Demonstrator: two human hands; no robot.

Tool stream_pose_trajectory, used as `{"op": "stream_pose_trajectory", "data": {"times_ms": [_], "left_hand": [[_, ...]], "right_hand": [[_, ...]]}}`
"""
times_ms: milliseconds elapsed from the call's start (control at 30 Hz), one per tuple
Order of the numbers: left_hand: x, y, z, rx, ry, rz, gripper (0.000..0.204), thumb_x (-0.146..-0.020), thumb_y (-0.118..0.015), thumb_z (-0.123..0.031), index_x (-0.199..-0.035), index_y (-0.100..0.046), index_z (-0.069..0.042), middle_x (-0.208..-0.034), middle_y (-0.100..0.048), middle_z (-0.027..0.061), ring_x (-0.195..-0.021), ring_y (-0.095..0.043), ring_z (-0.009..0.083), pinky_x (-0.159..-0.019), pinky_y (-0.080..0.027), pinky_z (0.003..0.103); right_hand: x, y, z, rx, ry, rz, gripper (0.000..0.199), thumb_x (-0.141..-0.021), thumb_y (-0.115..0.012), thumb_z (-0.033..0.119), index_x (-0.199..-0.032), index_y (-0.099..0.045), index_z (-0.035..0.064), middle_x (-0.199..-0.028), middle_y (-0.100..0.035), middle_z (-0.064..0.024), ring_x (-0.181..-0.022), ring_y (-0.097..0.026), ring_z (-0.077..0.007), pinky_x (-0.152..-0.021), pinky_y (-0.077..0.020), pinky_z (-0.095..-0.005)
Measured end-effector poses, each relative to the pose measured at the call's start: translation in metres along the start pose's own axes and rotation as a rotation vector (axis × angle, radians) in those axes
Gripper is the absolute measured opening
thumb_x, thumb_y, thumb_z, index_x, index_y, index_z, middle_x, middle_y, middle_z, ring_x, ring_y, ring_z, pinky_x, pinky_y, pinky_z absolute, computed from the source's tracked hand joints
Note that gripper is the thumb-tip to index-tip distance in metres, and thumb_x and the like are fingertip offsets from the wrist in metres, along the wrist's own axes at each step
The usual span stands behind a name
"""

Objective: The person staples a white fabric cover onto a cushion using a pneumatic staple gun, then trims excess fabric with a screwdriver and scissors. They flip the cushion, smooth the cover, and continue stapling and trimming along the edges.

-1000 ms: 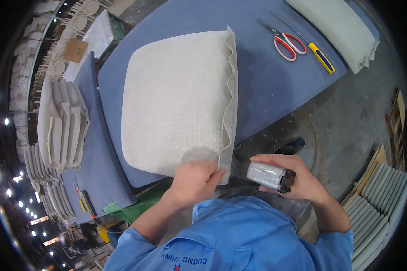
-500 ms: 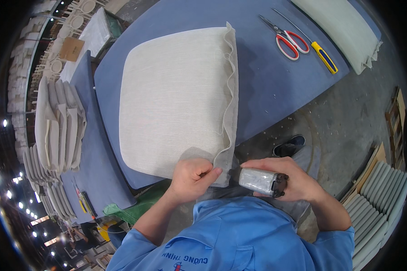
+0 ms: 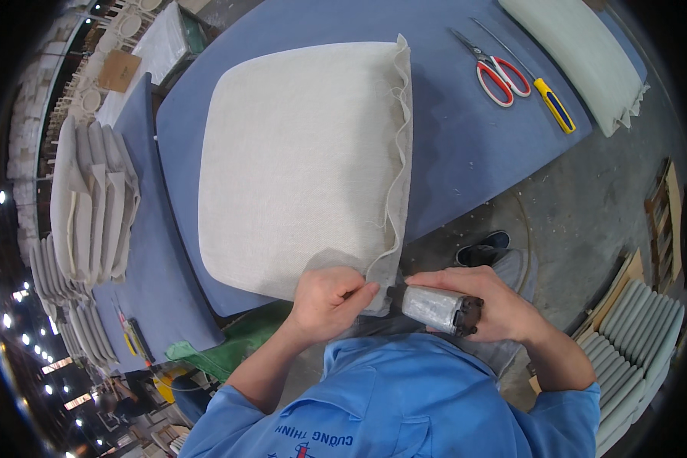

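Observation:
A cream fabric seat cushion [image 3: 298, 168] lies on the blue-covered table, with a loose, wavy fabric edge [image 3: 395, 206] along its right side. At the cushion's near right corner, my left hand [image 3: 328, 301] pinches this fabric edge between thumb and curled fingers. My right hand [image 3: 500, 301] is wrapped round a staple gun [image 3: 433, 308] with a silvery, worn body and a black end cap. The gun's nose points left at the same corner, close to my left thumb. Whether it touches the fabric I cannot tell. The gun's handle is hidden by my hand.
Red-and-white scissors [image 3: 504, 80] and a yellow-handled screwdriver [image 3: 555, 107] lie at the table's [image 3: 466, 153] far right. Beyond them is another covered cushion [image 3: 576, 57]. Stacked cushions stand at left [image 3: 95, 198] and lower right [image 3: 633, 343]. Tools [image 3: 136, 340] lie on the left-hand surface.
The view has shifted slightly, and the cushion appears turned a little. Both hands keep their grips at the near corner, with the staple gun almost unmoved.

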State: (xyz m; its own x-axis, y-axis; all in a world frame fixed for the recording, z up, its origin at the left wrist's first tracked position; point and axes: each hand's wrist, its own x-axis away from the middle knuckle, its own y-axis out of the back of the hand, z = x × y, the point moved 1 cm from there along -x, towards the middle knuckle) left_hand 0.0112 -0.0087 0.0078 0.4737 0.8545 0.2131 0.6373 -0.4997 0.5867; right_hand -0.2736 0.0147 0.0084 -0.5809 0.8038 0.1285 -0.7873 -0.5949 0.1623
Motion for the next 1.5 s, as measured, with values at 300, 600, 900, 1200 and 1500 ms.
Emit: {"op": "stream_pose_trajectory", "data": {"times_ms": [300, 600, 900, 1200, 1500], "left_hand": [[0.000, -0.003, 0.004, -0.011, -0.050, -0.021, 0.035, -0.097, -0.078, -0.016, -0.071, -0.061, -0.001, -0.064, -0.057, 0.0120, -0.056, -0.055, 0.0270, -0.052, -0.042, 0.041], [0.000, -0.010, 0.008, -0.060, -0.093, -0.061, 0.032, -0.096, -0.078, -0.013, -0.072, -0.061, 0.000, -0.064, -0.057, 0.0123, -0.055, -0.056, 0.0279, -0.053, -0.042, 0.041], [0.003, 0.000, 0.007, -0.089, -0.136, -0.025, 0.036, -0.097, -0.078, -0.014, -0.070, -0.058, -0.002, -0.062, -0.054, 0.0125, -0.054, -0.054, 0.0279, -0.053, -0.041, 0.041], [0.001, 0.001, 0.011, -0.073, -0.171, -0.039, 0.036, -0.095, -0.079, -0.016, -0.069, -0.058, -0.002, -0.061, -0.055, 0.0127, -0.053, -0.055, 0.0289, -0.051, -0.041, 0.041], [0.001, -0.003, 0.014, -0.053, -0.166, -0.070, 0.034, -0.094, -0.080, -0.017, -0.069, -0.061, -0.003, -0.063, -0.058, 0.0125, -0.055, -0.057, 0.0309, -0.052, -0.042, 0.042]], "right_hand": [[-0.010, -0.002, 0.009, 0.043, -0.044, 0.028, 0.063, -0.082, -0.085, 0.009, -0.142, -0.066, 0.0041, -0.119, -0.078, -0.0167, -0.107, -0.078, -0.0331, -0.091, -0.0586, -0.0386], [-0.011, -0.007, 0.017, 0.000, -0.127, 0.067, 0.065, -0.081, -0.085, 0.009, -0.142, -0.063, 0.0092, -0.120, -0.078, -0.0154, -0.112, -0.076, -0.0372, -0.094, -0.0593, -0.0412], [0.017, -0.001, 0.008, -0.069, -0.042, -0.040, 0.067, -0.082, -0.090, 0.008, -0.145, -0.066, 0.0064, -0.124, -0.078, -0.0161, -0.115, -0.077, -0.0293, -0.100, -0.0578, -0.0384], [0.005, -0.009, 0.006, -0.026, -0.010, -0.002, 0.066, -0.082, -0.092, 0.013, -0.143, -0.067, 0.0035, -0.122, -0.079, -0.0151, -0.109, -0.078, -0.0286, -0.096, -0.0583, -0.0372], [-0.006, -0.013, 0.012, 0.052, -0.059, 0.046, 0.067, -0.080, -0.084, 0.011, -0.145, -0.064, 0.0092, -0.112, -0.078, -0.0169, -0.105, -0.076, -0.0372, -0.089, -0.0588, -0.0438]]}}
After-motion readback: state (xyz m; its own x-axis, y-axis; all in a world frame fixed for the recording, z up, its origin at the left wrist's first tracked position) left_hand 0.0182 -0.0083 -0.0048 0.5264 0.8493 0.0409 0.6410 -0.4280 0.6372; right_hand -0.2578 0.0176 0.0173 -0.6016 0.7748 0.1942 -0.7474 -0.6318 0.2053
